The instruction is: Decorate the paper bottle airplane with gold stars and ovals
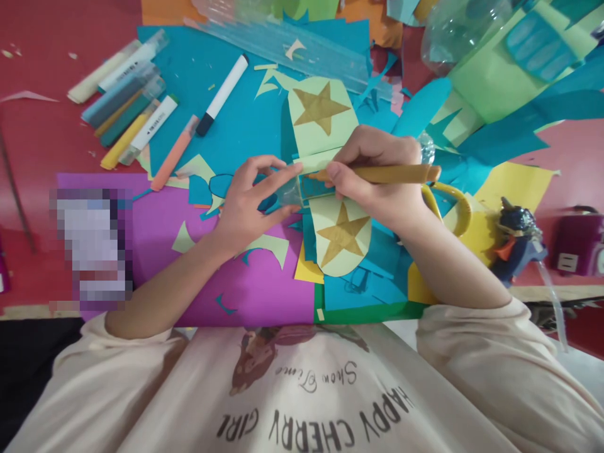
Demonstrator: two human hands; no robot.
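Observation:
My right hand (377, 167) is closed around a mustard-brown marker (396, 174), its tip touching the small blue middle part of a pale green paper cutout. That cutout (337, 135) carries one gold star (322, 107) on its upper section and another gold star (343, 234) on its lower section. On its left edge, the thumb and index finger of my left hand (255, 195) press from either side of the blue part and hold it down. A bit of clear film (289, 192) shows between those fingers. My right hand hides part of the cutout's middle.
Several markers (136, 107) lie at the upper left, near a white marker with a black cap (221, 94). A blurred phone (92, 245) is at the left. Yellow-handled scissors (460, 211) lie beside my right wrist. Paper scraps (268, 248) and clear plastic (460, 31) surround the work.

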